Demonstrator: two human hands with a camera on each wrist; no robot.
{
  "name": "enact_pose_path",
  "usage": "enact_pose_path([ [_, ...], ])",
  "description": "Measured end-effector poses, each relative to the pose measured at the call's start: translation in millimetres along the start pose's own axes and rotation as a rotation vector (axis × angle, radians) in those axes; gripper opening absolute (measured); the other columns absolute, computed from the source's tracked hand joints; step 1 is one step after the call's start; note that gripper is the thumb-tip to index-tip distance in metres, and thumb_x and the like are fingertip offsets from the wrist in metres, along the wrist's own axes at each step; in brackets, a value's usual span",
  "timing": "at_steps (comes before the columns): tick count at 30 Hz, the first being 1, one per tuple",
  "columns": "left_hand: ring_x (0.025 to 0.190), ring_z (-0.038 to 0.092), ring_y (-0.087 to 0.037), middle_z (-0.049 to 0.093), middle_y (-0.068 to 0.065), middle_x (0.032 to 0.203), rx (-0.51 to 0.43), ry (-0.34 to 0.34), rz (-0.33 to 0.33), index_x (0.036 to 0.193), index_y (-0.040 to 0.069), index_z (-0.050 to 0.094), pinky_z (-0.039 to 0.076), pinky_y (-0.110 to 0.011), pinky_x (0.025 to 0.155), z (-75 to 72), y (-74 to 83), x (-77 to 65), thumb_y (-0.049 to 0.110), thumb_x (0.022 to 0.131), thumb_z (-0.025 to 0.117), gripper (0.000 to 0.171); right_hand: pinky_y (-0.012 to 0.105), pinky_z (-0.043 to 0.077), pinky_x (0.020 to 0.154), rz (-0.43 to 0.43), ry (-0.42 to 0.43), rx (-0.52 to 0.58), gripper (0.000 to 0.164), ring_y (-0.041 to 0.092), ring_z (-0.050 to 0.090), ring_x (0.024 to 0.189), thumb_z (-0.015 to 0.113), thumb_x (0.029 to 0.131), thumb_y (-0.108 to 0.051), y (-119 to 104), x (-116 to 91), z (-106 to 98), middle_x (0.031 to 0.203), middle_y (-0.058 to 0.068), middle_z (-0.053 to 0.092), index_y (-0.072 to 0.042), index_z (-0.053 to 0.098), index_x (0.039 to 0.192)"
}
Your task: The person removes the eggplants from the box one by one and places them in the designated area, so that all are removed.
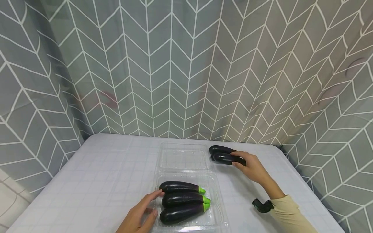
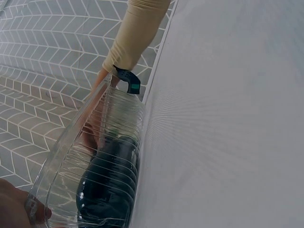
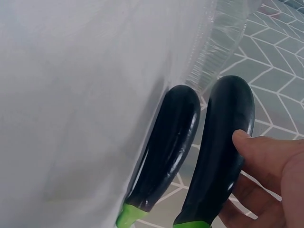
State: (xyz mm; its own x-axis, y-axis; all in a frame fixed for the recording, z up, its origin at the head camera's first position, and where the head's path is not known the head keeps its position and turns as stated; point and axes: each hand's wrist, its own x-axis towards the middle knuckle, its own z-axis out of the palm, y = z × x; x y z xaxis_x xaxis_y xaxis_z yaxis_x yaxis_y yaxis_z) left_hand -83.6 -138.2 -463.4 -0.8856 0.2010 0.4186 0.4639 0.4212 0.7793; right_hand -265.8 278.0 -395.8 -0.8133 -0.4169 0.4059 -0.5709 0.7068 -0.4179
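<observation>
In the head view, my right hand [image 1: 250, 165] pinches a dark purple eggplant [image 1: 227, 158] between thumb and fingers. The right wrist view shows this held eggplant [image 3: 221, 142] raised alongside a second eggplant [image 3: 168, 147], which lies on the table with its green stem end showing. My left hand [image 1: 142, 210] rests at the left edge of a clear plastic clamshell container [image 1: 218, 194], its fingers loosely spread. Three eggplants [image 1: 183, 197] lie side by side in the container's base, green stems to the right. The left wrist view shows left fingers [image 2: 19, 204] at the rim.
The container's clear lid [image 1: 185, 158] lies folded back, flat on the white-covered table [image 1: 96, 181]. A patterned grey curtain [image 1: 175, 81] surrounds the table's back and sides. A black band [image 1: 262, 206] sits on the right wrist.
</observation>
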Motion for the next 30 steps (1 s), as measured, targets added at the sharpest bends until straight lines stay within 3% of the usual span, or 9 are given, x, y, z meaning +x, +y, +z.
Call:
enact_pose_path([
  [6,0.129,0.058,-0.016,0.064,0.007,0.137,0.008,0.007,-0.026,0.148,0.012,0.055,0.059,-0.034,0.084,0.5,2.2,0.2,-0.007,0.091,0.071,0.062,0.063,0.047,0.099,0.015,-0.015,-0.001,0.037,0.047,0.061,0.120,0.079,0.092,-0.003,4,-2,3,0.126,0.026,0.067,0.001,0.071,0.127],
  [17,0.127,0.059,-0.016,0.064,0.005,0.136,0.023,0.028,0.016,0.148,0.013,0.055,0.060,-0.033,0.082,1.3,2.0,0.7,-0.006,0.091,0.071,0.062,0.066,0.046,0.100,0.009,-0.033,-0.015,0.036,0.051,0.059,0.122,0.078,0.091,-0.001,4,-3,8,0.128,0.029,0.065,0.002,0.070,0.126],
  [30,0.126,0.060,-0.015,0.064,0.005,0.136,0.020,0.036,0.059,0.148,0.013,0.055,0.059,-0.032,0.080,1.5,-0.5,0.1,-0.006,0.091,0.071,0.062,0.060,0.050,0.097,-0.017,-0.032,-0.006,0.036,0.041,0.063,0.113,0.082,0.086,0.002,11,0,20,0.117,0.015,0.066,0.000,0.071,0.121],
])
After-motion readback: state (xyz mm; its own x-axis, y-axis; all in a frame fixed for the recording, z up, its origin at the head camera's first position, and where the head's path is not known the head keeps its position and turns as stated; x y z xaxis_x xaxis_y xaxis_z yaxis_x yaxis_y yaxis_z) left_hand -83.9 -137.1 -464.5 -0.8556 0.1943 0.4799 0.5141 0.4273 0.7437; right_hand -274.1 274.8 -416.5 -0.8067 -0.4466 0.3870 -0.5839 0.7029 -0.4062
